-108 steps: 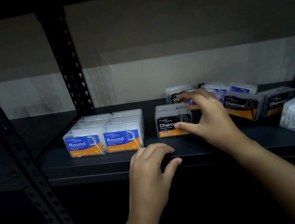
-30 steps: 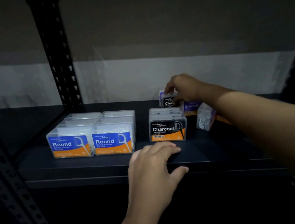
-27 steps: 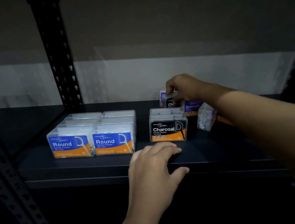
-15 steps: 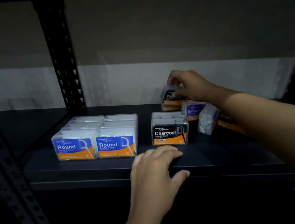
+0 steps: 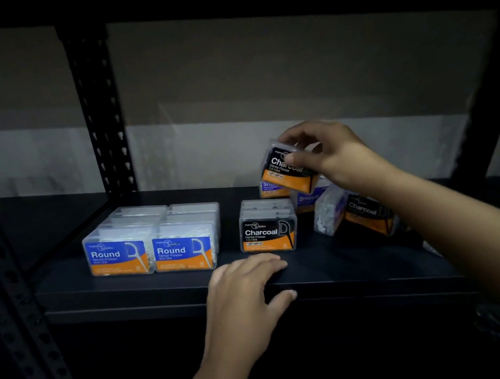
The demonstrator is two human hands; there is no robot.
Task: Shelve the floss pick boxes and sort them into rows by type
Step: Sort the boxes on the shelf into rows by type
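The right hand [image 5: 332,154] pinches a tilted Charcoal box [image 5: 285,171] aloft; the Charcoal row [image 5: 266,224] lies below-left of its fingers. The left hand [image 5: 243,294] rests flat, holding nothing.

Dim overall, corners near black; brightest on pale wall [image 5: 264,126] mid-frame; slight softness, wide-angle bending at edges.

Two rows of blue Round boxes [image 5: 151,243] stand lower left of centre, a Charcoal row [image 5: 267,228] just right. One tilted Charcoal box [image 5: 287,171] is raised above jumbled Smooth and Charcoal boxes [image 5: 338,207] at right.
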